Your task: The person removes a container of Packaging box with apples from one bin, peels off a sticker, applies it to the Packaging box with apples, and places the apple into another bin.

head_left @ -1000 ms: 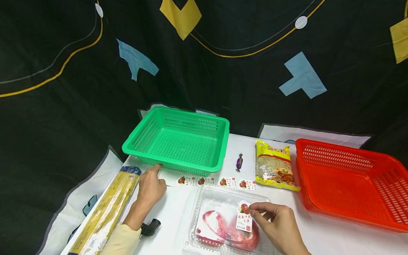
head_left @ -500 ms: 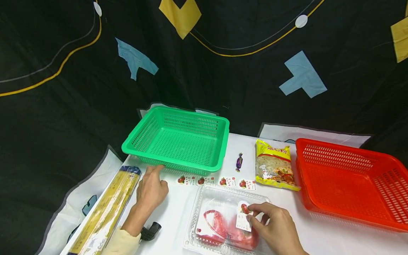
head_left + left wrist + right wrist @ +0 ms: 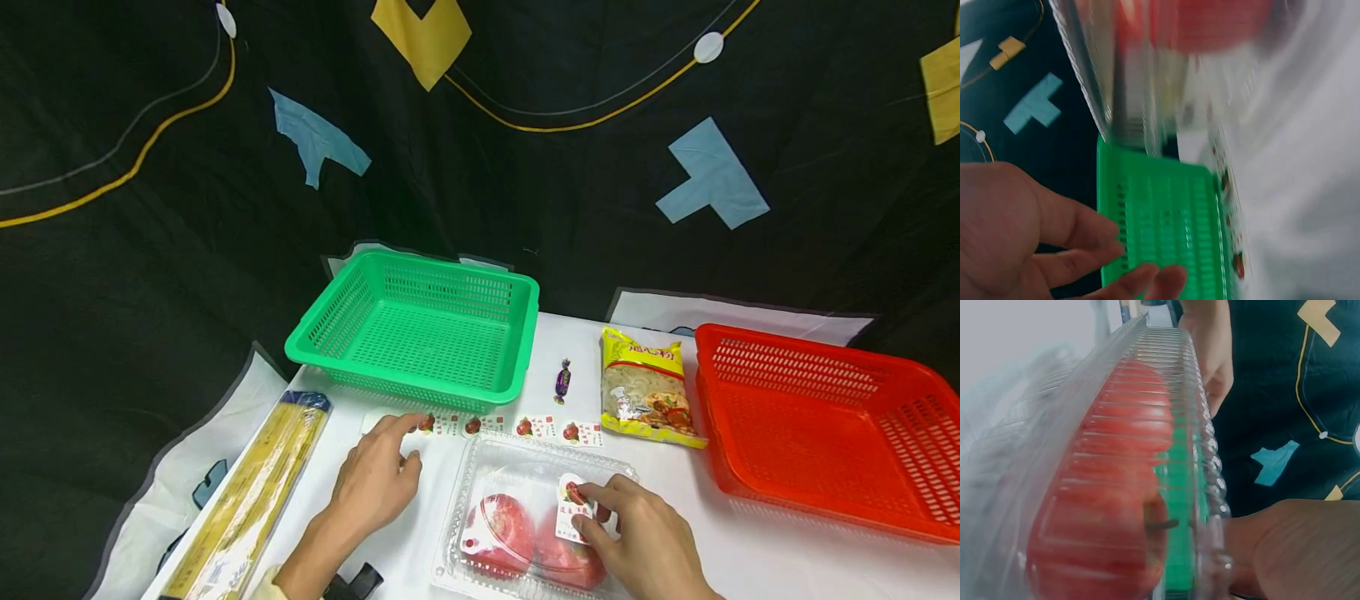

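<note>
A clear plastic clamshell box (image 3: 457,546) stands at the front middle of the table, with two red apples (image 3: 501,529) inside. A white label (image 3: 573,533) with a red fruit picture lies on its lid. My right hand (image 3: 645,542) presses on the label, index fingertip and thumb tip apart. Over the table left of the box hovers my left hand (image 3: 378,477), its fingers loosely bent around nothing. Behind it runs a strip of similar labels (image 3: 525,427), partly covered by the index finger. In the right wrist view the apples (image 3: 1104,506) show through the ribbed box wall.
Behind the label strip sits a green basket (image 3: 438,342); a red basket (image 3: 825,425) stands at the right. Between them lie a small purple wrapped candy (image 3: 562,382) and a yellow bag of pasta (image 3: 648,387). A long noodle pack (image 3: 255,492) lies along the left edge.
My left hand has left the strip's left end by the green basket and come right, toward the box. My right thumb and index finger have spread apart on the label.
</note>
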Demonstrator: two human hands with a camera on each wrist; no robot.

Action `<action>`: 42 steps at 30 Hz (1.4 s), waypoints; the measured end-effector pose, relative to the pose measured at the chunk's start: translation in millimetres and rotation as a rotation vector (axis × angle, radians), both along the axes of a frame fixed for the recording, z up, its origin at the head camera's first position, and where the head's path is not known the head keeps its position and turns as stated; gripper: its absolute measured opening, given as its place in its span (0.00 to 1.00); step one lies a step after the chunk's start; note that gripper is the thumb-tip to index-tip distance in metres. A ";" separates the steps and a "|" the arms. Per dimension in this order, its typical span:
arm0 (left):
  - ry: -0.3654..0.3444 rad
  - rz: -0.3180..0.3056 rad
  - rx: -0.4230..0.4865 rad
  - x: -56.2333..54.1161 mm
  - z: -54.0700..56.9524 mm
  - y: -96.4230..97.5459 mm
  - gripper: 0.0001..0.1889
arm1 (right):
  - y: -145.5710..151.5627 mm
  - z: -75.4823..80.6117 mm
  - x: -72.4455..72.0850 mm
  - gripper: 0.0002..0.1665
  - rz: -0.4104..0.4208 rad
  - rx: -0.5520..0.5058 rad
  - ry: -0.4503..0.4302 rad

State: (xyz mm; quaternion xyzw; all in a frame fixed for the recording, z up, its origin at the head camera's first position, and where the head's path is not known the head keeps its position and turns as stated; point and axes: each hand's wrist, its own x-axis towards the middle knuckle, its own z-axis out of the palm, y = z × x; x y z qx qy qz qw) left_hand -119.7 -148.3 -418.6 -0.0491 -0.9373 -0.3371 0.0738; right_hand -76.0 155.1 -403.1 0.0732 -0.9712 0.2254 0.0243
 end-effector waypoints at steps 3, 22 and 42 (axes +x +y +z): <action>-0.072 -0.082 0.052 9.8 4.3 5.1 0.25 | 0.7 -1.0 1.5 0.23 0.039 0.042 -0.005; -0.281 -0.532 0.229 36.6 -5.5 13.9 0.30 | 10.9 -6.3 -2.5 0.16 0.209 -0.015 0.078; -0.288 -0.453 0.343 38.5 -10.7 20.5 0.31 | 28.0 2.9 0.6 0.10 0.249 -0.008 -0.011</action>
